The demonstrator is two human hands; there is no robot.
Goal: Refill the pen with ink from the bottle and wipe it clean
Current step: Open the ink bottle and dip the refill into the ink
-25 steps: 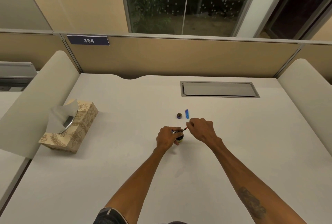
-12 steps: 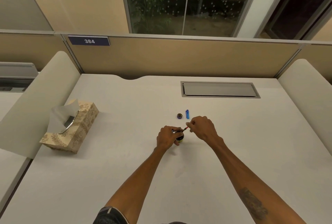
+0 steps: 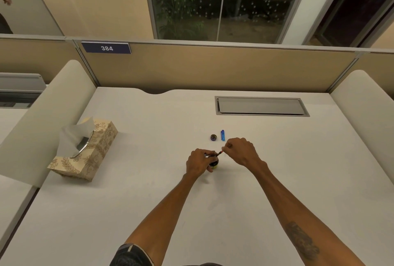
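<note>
Head view: white desk, one tissue box beyond my left hand, which gripped one bottle; right hand pinched one pen.

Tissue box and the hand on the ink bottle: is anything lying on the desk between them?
No. In the head view, the desk is bare between the tissue box and the left hand gripping the ink bottle.

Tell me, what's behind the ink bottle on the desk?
Behind the ink bottle, farther back on the desk, sit a small dark cap and a blue pen part. The left hand wraps the bottle, so its mouth and most of its sides are hidden.
</note>
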